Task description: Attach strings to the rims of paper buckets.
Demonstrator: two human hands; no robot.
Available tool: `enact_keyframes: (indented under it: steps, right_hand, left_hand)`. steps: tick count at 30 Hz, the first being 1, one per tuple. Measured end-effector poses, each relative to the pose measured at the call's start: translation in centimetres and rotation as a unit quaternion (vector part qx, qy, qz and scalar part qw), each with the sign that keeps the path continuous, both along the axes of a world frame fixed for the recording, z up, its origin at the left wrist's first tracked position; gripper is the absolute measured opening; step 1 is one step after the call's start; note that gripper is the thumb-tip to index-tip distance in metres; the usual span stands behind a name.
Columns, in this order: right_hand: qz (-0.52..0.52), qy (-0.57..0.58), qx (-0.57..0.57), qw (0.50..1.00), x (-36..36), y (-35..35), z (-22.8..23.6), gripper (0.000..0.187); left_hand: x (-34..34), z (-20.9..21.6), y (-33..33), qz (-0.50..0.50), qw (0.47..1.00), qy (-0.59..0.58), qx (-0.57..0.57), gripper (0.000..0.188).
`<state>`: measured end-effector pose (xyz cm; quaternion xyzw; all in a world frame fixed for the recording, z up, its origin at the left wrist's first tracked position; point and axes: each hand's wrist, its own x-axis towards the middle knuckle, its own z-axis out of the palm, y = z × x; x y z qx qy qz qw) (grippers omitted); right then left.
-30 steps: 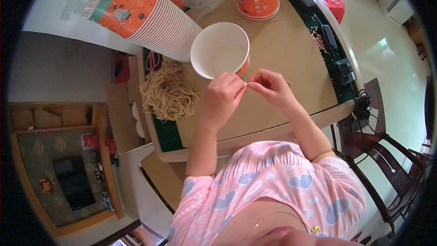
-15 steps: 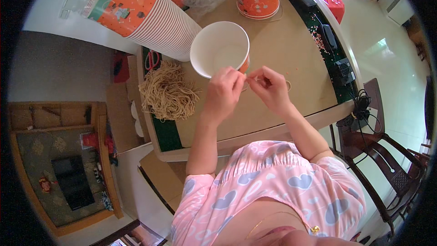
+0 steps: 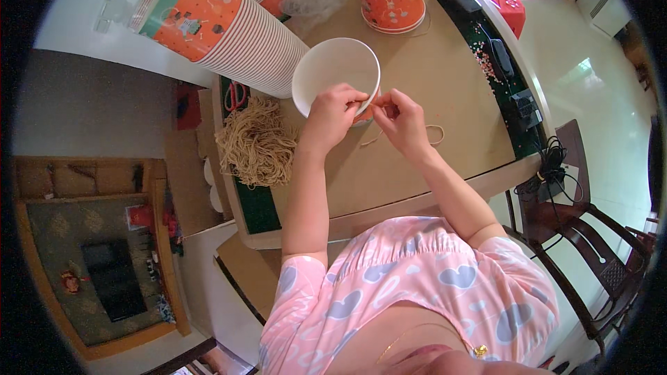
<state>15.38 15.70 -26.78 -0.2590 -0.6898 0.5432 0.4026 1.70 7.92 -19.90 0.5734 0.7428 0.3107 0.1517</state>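
Note:
A large white-lined paper bucket (image 3: 326, 69) with an orange outside stands tilted toward me on the table. My left hand (image 3: 332, 117) is closed at its near rim, thumb and fingers pinching the edge. Just right of that, my right hand (image 3: 403, 123) pinches at the bucket's outer side, close to the left fingertips. Thin beige string (image 3: 436, 140) trails from beneath the right hand onto the tabletop; its held part is hidden by the fingers. Left of the bucket lies a tangled bundle of similar string (image 3: 257, 142).
A tall nested stack of paper buckets (image 3: 236, 35) leans at the back left, near red-handled scissors (image 3: 237, 96). Another orange bucket (image 3: 391, 7) stands upside down at the back. Small pink bits (image 3: 484, 62) and black adapters (image 3: 501, 57) line the table's right edge.
My left hand has moved up and left onto the bucket's rim. My right hand has shifted slightly up and in to the bucket's side, and more string shows on the table.

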Motion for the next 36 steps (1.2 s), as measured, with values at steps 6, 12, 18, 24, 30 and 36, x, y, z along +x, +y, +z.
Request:
enact_keyframes:
  steps: [6,12,18,24,30,36]
  right_hand:
    - [0.013,-0.043,-0.03,0.999,0.2,0.2,0.4,0.015]
    - [0.019,-0.042,-0.013,0.999,0.6,0.1,0.7,0.015]
    - [0.048,-0.044,0.009,0.998,2.7,-1.3,3.0,0.014]
    - [0.167,-0.057,0.322,0.93,2.2,-4.9,7.8,0.018]
    - [0.221,0.025,0.208,0.952,1.4,-3.2,11.7,0.014]
    - [0.233,-0.244,0.275,0.9,0.7,3.2,8.6,0.017]
  left_hand:
    - [0.4,1.0,0.2,-0.004,0.999,-0.026,-0.035,0.018]
    - [0.8,1.0,0.4,-0.007,0.999,0.034,-0.031,0.012]
    - [0.6,0.9,-0.4,0.136,0.978,-0.154,-0.021,0.008]
    - [0.0,2.3,0.1,0.094,0.884,-0.438,-0.132,0.013]
    - [-0.1,1.5,-2.7,0.07,0.811,-0.575,-0.082,0.013]
    - [2.2,-0.9,-3.3,0.093,0.901,-0.417,0.073,0.005]
